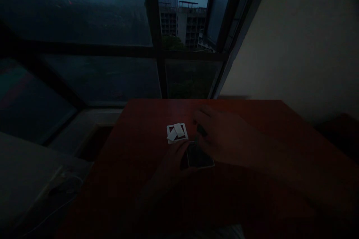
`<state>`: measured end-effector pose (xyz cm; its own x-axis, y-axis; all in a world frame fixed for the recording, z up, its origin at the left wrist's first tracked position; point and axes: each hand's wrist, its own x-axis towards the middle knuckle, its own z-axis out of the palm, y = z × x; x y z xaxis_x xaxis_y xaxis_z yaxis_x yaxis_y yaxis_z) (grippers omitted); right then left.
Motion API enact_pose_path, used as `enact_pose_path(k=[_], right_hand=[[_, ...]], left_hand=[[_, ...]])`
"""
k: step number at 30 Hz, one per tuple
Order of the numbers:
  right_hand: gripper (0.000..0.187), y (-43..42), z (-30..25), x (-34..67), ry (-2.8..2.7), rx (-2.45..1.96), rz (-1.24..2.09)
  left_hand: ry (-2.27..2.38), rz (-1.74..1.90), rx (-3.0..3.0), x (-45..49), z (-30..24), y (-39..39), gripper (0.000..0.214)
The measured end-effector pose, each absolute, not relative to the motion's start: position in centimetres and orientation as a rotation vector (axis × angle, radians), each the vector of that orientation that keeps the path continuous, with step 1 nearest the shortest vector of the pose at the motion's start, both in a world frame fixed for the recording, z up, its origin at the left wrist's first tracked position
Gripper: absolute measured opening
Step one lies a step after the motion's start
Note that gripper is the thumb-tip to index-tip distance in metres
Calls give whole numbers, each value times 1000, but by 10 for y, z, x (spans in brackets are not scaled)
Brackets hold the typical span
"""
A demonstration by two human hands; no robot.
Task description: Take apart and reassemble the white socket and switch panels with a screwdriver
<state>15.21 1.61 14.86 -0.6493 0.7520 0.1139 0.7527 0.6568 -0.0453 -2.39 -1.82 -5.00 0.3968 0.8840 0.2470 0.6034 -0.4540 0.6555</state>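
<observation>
The room is very dark. My left hand (174, 160) grips a dark flat phone-like object (198, 156) by its left edge on the reddish table (134, 179). Over the phone's upper right corner my right hand (221, 134) hovers with its fingers curled; whether it pinches anything is too dim to tell. A small white square frame with white strips (176, 133) lies on the table just beyond my left hand, left of my right fingers.
A large window (112, 44) with dark frames faces buildings beyond the table's far edge. A pale wall (303, 44) stands on the right. At lower left, a pale surface holds a cable and a small device (60, 183).
</observation>
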Motion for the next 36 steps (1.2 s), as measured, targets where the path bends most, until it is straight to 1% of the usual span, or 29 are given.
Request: enact_pose_path(k=[2,5,10,13,16,22,24,28,30,34,36], right_hand=[[18,17,149,152,-2762,-1318,-52],[27,19,150,153,-2731,-1413,-96],[23,21,154,158,-2777,-1224,56],[22,23,154,156,-2784,-1268,3],[29,24,151,153,-2760,-1309,-85],[25,24,151,154,-2804,-1151,19],[23,25,152,154,-2819,-1180,-8],[27,26,151,152,-2780,-1286,-115],[24,25,152,153,-2781,-1266,-98],[28,26,154,156,-2837,-1184,5],[24,27,154,155,-2833,-1236,-31]], left_hand=[[1285,805,2188,-24,-51,-18,81],[1285,795,2182,-24,-51,-18,82],[1261,798,2181,-23,-47,-18,80],[1277,802,2189,-24,-48,-18,80],[1293,809,2203,-24,-50,-18,81],[1281,803,2201,-24,-48,-18,80],[1282,799,2193,-24,-48,-18,79],[1296,782,2186,-25,-50,-18,81],[1287,782,2181,-25,-51,-17,80],[1281,794,2162,-24,-50,-18,78],[1296,810,2161,-23,-50,-18,78]])
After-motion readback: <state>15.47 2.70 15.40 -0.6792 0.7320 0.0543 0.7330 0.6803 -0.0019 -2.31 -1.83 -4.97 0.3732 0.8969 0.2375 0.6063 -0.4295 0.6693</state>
